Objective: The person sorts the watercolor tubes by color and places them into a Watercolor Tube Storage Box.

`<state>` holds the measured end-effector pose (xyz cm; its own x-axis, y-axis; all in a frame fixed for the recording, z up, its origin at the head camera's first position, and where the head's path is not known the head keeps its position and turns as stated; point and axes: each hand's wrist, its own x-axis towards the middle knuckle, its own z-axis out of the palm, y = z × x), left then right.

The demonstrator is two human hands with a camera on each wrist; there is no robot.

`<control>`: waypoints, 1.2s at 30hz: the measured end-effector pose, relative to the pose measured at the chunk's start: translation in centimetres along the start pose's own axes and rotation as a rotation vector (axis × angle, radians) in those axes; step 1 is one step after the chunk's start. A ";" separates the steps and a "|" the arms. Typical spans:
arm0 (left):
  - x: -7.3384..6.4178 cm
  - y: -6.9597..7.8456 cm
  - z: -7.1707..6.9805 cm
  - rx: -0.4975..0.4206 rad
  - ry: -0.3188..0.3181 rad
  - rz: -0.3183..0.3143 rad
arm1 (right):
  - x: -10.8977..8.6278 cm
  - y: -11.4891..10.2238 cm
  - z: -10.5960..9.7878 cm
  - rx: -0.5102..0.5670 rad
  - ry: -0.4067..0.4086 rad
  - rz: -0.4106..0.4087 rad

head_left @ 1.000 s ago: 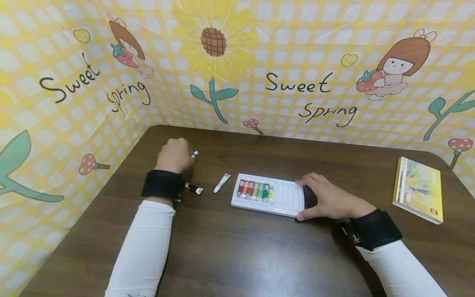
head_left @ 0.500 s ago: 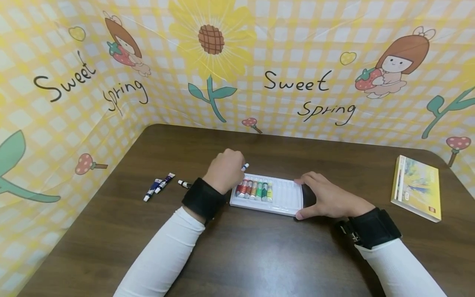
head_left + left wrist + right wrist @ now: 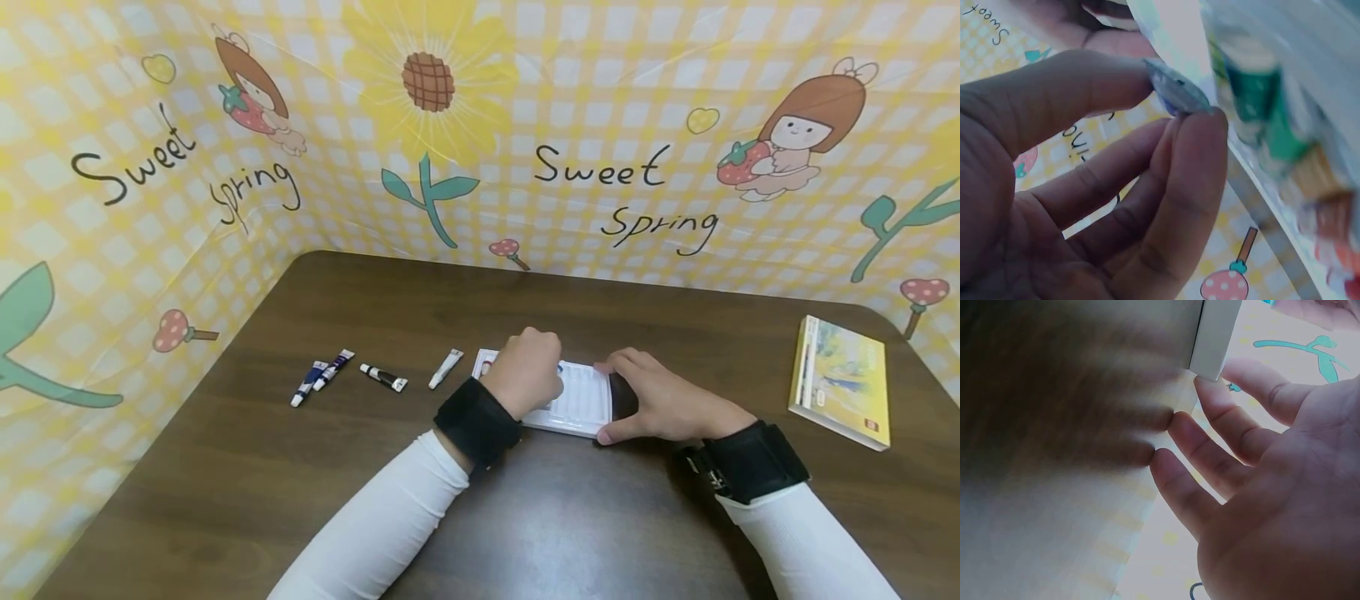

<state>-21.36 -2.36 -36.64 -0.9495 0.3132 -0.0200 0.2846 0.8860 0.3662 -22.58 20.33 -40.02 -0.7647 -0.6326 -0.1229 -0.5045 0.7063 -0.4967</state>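
Note:
My left hand point(image 3: 525, 371) is over the white plastic paint tray point(image 3: 588, 396) and covers much of its left half. Between thumb and fingertip it pinches a small paint tube point(image 3: 1179, 90), seen nearly end-on, with a bit of blue on it. A row of coloured paint tubes point(image 3: 1250, 81) lies in the tray beside these fingers, mostly hidden in the head view. My right hand point(image 3: 667, 404) grips the tray's right end, thumb at the near corner and fingers at the far corner. In the right wrist view, fingertips point(image 3: 1207, 387) meet the tray's corner.
Left of the tray lie a white tube point(image 3: 446, 368), a black tube point(image 3: 383, 377), a blue tube point(image 3: 307, 383) and a purple tube point(image 3: 333, 370). A yellow-covered book point(image 3: 840, 383) is at the right. Patterned cloth point(image 3: 622, 100) walls the table's back and left.
My left hand has moved right with the tube, from the left part of the table to over the tray, uncovering the loose tubes. The right hand stays at the tray's end.

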 end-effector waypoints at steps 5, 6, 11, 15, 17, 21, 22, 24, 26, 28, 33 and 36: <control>0.5 1.2 0.8 0.040 0.010 0.007 | 0.0 0.2 0.1 -0.007 0.016 -0.015; 0.6 1.3 1.0 0.047 0.008 0.006 | 0.0 0.2 0.1 -0.007 0.018 -0.018; 0.9 1.8 1.6 0.071 0.015 0.001 | 0.1 0.2 0.0 -0.005 0.027 -0.034; 0.9 2.0 2.0 0.086 0.028 0.005 | 0.1 0.3 0.0 -0.005 0.033 -0.041; 0.9 2.1 2.1 0.104 0.039 0.005 | 0.1 0.3 0.1 -0.005 0.035 -0.043; 0.7 2.2 2.3 0.150 0.071 -0.001 | 0.1 0.5 0.1 -0.005 0.034 -0.038; 0.7 2.2 2.2 0.158 0.079 -0.002 | 0.1 0.5 0.1 -0.007 0.034 -0.039; 0.6 2.3 2.2 0.169 0.085 -0.005 | 0.1 0.4 0.0 -0.006 0.032 -0.037; 0.5 2.3 2.2 0.171 0.082 -0.010 | 0.1 0.4 0.0 -0.008 0.032 -0.038; 0.4 2.3 2.2 0.167 0.076 -0.016 | 0.1 0.4 0.0 -0.008 0.033 -0.041; 0.3 2.3 2.3 0.166 0.070 -0.025 | 0.1 0.4 0.0 -0.009 0.038 -0.052; 0.3 2.2 2.4 0.173 0.075 -0.024 | 0.1 0.4 0.0 -0.008 0.036 -0.048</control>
<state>-20.72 0.54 -38.01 -0.9617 0.2704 0.0444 0.2737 0.9407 0.2006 -22.84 20.55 -40.27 -0.7538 -0.6536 -0.0678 -0.5437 0.6783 -0.4943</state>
